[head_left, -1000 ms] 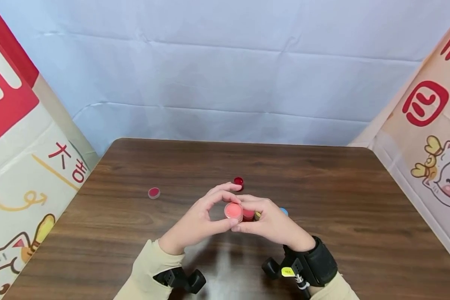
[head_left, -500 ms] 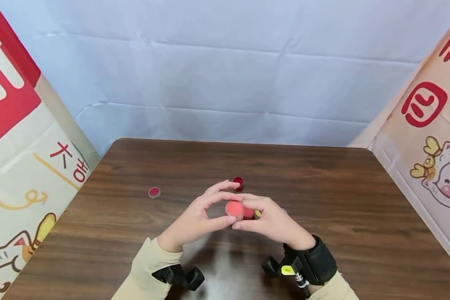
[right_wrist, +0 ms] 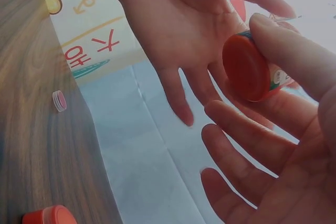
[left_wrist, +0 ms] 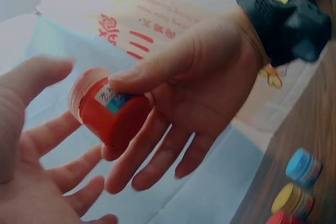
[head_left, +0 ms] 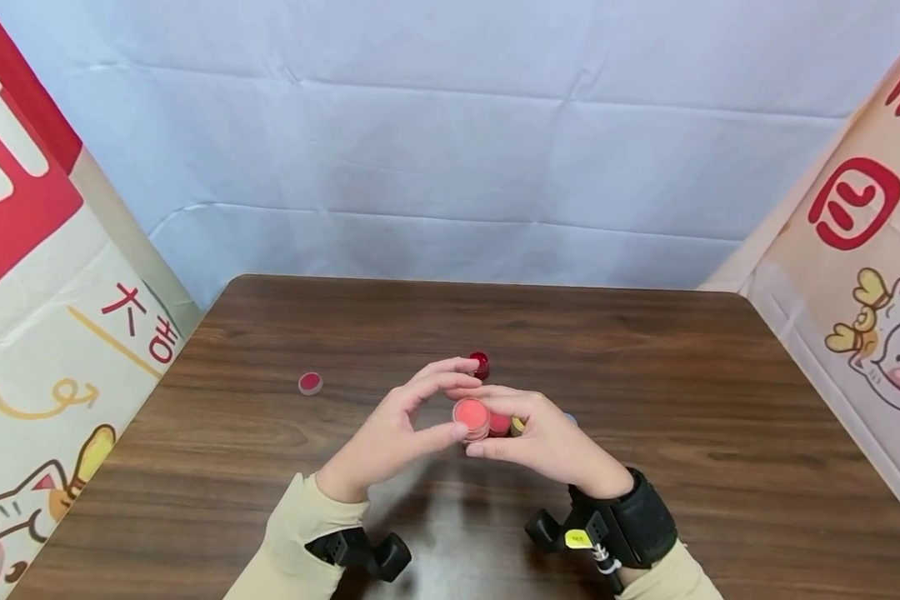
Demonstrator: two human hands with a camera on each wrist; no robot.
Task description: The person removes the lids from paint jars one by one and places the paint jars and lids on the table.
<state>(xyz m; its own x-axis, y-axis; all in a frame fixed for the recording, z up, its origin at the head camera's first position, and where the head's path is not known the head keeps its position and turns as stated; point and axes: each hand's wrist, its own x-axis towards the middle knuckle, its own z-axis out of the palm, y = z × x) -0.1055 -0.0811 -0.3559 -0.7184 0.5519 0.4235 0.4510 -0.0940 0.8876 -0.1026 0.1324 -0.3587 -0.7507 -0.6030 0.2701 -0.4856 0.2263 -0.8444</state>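
Observation:
My right hand (head_left: 543,437) pinches a small red jar (left_wrist: 118,114) between thumb and fingers, above the table. The jar is tilted, with a paper label on its side and a clear-rimmed coral lid (head_left: 471,414) facing up toward the head camera. My left hand (head_left: 390,437) curves loosely around the lid side. Its thumb (left_wrist: 50,74) stands a little apart from the lid in the left wrist view, and its fingers are spread. Contact of the left index finger with the lid is hard to tell. The red base (right_wrist: 244,69) shows in the right wrist view.
On the wooden table (head_left: 645,358), a loose pink-topped lid (head_left: 311,383) lies left and a dark red jar (head_left: 481,365) stands beyond my fingers. Blue (left_wrist: 303,167), yellow (left_wrist: 291,200) and red (left_wrist: 283,219) jars sit behind my right hand. Cloth hangs around the table.
My left thumb has drawn back slightly from the lid and the left fingers have loosened. The jar has shifted a little to the right in the head view, still in my right hand.

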